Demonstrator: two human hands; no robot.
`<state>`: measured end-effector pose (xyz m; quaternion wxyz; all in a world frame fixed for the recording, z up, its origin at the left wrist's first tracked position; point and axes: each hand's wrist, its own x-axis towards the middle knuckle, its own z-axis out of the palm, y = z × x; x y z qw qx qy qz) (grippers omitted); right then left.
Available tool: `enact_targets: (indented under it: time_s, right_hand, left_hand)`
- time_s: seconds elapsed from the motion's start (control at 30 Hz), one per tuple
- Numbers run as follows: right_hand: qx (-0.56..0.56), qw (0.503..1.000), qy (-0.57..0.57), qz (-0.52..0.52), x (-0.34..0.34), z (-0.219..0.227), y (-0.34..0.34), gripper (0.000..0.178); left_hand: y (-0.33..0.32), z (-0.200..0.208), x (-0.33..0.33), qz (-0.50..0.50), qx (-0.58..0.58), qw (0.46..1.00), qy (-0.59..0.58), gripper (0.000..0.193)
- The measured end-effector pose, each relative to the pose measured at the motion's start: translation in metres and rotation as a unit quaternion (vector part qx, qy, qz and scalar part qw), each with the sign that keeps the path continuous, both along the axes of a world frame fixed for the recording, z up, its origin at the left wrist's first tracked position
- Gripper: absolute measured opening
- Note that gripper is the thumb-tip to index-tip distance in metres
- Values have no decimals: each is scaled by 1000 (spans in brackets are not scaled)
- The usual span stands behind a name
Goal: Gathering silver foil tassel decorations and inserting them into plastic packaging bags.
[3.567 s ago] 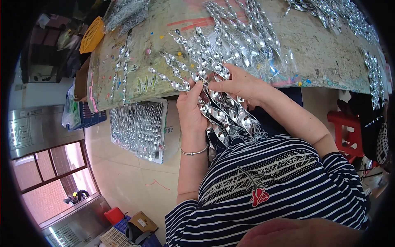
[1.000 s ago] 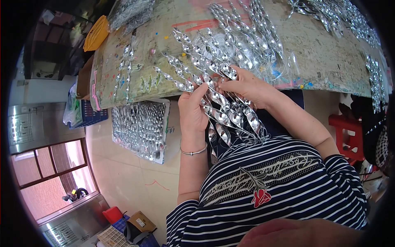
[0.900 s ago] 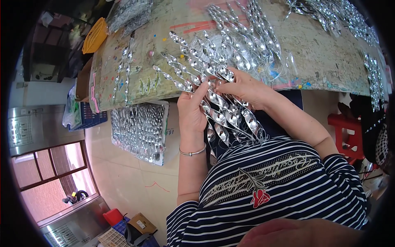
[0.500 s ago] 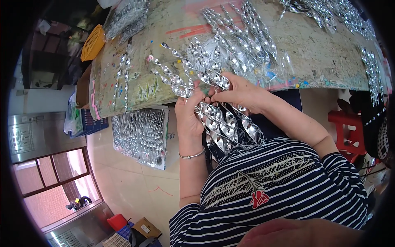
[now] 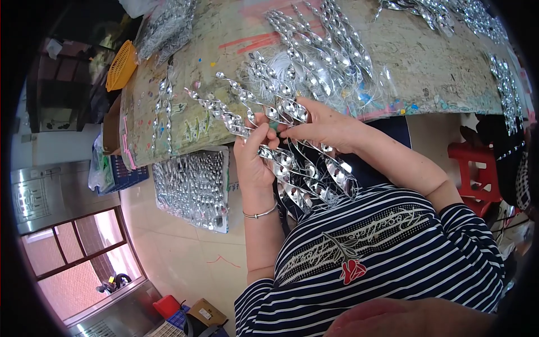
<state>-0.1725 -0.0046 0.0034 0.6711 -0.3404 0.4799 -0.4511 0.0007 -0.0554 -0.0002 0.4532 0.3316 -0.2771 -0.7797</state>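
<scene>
My left hand (image 5: pixel 255 163) is closed round a bunch of shiny silver twisted strips (image 5: pixel 216 108), which stick out above the fingers and hang down toward my lap. To its right, my right hand (image 5: pixel 325 126) is closed on more silver spirals (image 5: pixel 289 108); their lower lengths (image 5: pixel 339 171) dangle in front of my striped shirt. The fingertips of both hands almost meet at the table's near edge, and what lies right between them is hard to make out. Just beyond, a tangle of thin clear threads (image 5: pixel 300 73) lies among further silver spirals (image 5: pixel 342 42).
A worn, paint-spotted table (image 5: pixel 426 73) spreads ahead. Bagged silver pieces (image 5: pixel 168 28) and a yellow basket (image 5: pixel 122 64) are at its far left. Below stand a wrapped pack of silver spirals (image 5: pixel 191 188) and a blue crate (image 5: pixel 128 174); a red stool (image 5: pixel 476 174) is on the right.
The spirals in my left hand have swung slightly apart, and their upper ends have shifted left and down. Both hands stay close together; the whole view has moved a little.
</scene>
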Motion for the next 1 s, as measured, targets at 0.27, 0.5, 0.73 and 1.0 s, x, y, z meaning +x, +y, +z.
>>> enact_targets:
  time_s: [0.27,0.5,0.73,1.0]
  right_hand:
    - [21,999,-38,6,-3,12,3,58]
    - [15,1000,-25,-10,-1,2,3,57]
    - [-17,999,-45,4,-2,6,0,50]
    - [-73,993,83,-52,-16,38,-15,37]
  left_hand:
    - [6,10,-8,7,-25,999,-28,24]
    - [9,10,-7,12,-24,1000,7,27]
    - [7,9,-6,14,-22,1000,11,28]
    - [1,42,-28,3,-55,998,10,23]
